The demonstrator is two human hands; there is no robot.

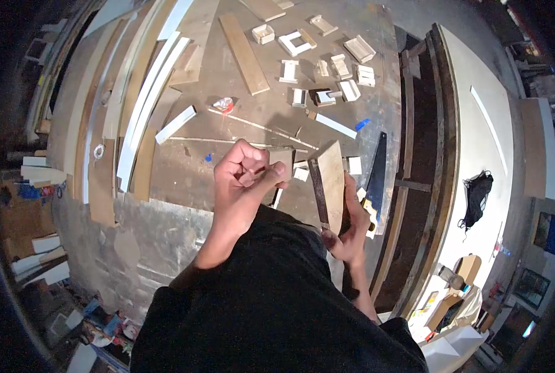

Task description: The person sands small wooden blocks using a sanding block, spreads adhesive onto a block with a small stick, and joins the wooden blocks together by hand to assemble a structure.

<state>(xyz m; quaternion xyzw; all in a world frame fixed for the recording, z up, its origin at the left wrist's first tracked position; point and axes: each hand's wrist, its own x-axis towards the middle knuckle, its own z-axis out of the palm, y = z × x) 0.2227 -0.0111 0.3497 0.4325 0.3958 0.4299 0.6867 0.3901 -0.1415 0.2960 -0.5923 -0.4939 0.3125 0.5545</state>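
Observation:
My left hand point(243, 180) is raised over the near edge of the worktable, its fingers curled and the thumb pressed in. A small brown wooden piece point(283, 155) shows at the thumb tip, and the hand hides most of it. In my right hand point(354, 227) is a pale wooden block point(331, 180) with a dark edge, tilted upright, fingers behind it and thumb at its lower end. Just right of that hand lies a handsaw point(378, 161) with a dark blade and a yellowish handle.
Several small wooden box-like parts point(359, 49) lie across the far worktable point(196, 137). A brown plank point(244, 55) and a red-and-white roll point(224, 104) sit left of them. Long boards and white strips point(147, 112) line the left side. A black cloth point(476, 199) rests on the white panel at right.

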